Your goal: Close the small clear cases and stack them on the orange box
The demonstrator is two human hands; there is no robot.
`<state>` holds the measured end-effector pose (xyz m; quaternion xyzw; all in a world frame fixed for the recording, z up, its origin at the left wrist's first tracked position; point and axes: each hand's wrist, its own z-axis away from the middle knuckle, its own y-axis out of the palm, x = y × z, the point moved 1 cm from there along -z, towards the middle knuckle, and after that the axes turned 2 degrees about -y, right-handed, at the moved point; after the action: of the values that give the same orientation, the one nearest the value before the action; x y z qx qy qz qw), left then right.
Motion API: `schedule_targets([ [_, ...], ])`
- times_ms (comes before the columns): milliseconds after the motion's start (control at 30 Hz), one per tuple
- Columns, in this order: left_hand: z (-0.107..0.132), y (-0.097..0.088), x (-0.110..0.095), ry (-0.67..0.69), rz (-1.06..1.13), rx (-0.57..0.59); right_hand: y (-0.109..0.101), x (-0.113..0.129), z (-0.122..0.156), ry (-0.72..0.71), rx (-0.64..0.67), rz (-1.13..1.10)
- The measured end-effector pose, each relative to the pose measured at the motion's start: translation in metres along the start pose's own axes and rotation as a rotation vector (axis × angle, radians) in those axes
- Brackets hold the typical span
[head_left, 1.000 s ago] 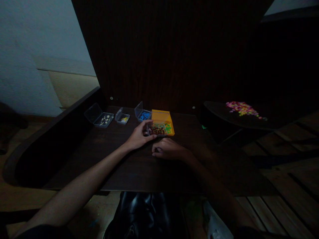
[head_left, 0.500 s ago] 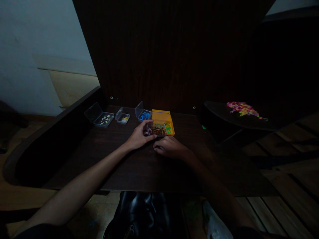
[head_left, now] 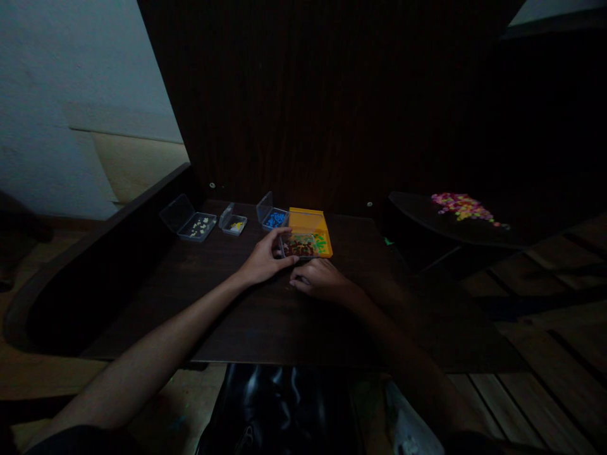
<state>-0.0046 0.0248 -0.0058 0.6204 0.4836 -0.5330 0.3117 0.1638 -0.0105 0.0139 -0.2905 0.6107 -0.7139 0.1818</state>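
Note:
My left hand grips the left side of a clear plastic box, thumb at its front edge and fingers at its back. Small dark red-brown pieces lie inside the box. It overlaps the front of a yellow case, where small green pieces show at the right. Just in front of the box rests my right hand, fingers curled in close to the desk top. Whatever its fingertips may hold is hidden or too small to make out.
Along the back of the dark desk stand three open clear boxes: one with cream pieces, one with yellow pieces, one with blue pieces. Pink and yellow beads are heaped on a side shelf at right. A tall dark panel rises behind.
Almost nothing differs. My right hand's fingers have shifted very slightly left, while my left hand stays on the clear box.

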Motion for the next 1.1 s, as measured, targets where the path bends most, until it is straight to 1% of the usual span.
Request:
schedule_targets([
  [100,0.0002,-0.0001,-0.0003,-0.002,-0.01,-0.005,-0.0031,0.0031,0.0025,-0.026,0.01,-0.03],
  [300,0.0011,0.0002,-0.0005,0.018,-0.001,0.001,-0.0065,0.0061,0.0059,-0.021,-0.035,-0.052],
  [500,0.0006,0.0003,-0.0023,-0.007,-0.017,-0.008,-0.0017,0.0033,0.0037,-0.054,0.013,-0.068],
  [767,0.0006,0.0001,-0.0004,0.007,-0.001,-0.012,-0.0022,0.0031,0.0027,-0.071,0.044,-0.08],
  [1000,0.0005,-0.0001,0.0001,0.007,-0.006,-0.011,-0.001,0.0004,0.0028,-0.051,0.034,-0.031],
  [1100,0.0004,-0.0001,0.0001,0.0,-0.012,-0.009,-0.0027,-0.0005,0.0034,-0.066,0.033,-0.034],
])
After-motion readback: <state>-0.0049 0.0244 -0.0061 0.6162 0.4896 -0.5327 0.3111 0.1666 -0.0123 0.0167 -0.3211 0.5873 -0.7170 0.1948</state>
